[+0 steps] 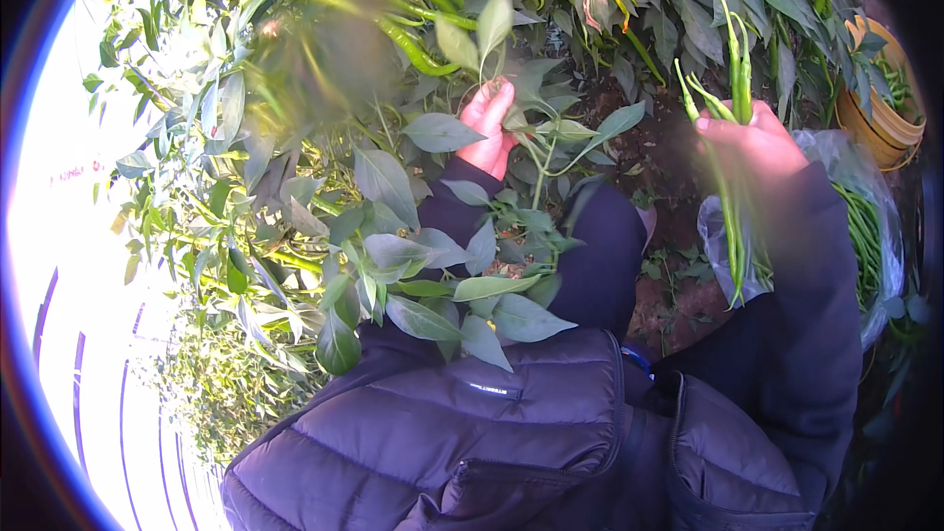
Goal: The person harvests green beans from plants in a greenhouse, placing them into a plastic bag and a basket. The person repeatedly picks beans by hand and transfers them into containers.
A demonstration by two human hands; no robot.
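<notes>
My right hand [763, 144] is closed around several long, thin green chili peppers [730, 206]. Their ends stick out above the fingers and hang well below the palm. Among the leaves of a pepper plant [383, 184], my left hand [487, 129] has its fingers curled around a thin leafy stem [483, 66], thumb pointing up. Leaves partly cover that wrist and forearm. Just above and left of it hangs a curved green pepper [417, 51], still on the plant and apart from the fingers.
A clear plastic bag [889, 236] with many green peppers [859, 236] lies beyond my right forearm. Behind it stands a yellow bucket [859, 122] with peppers inside. More pepper plants [708, 15] rise ahead, over brown soil [664, 192]. A blurred patch hides foliage at upper left.
</notes>
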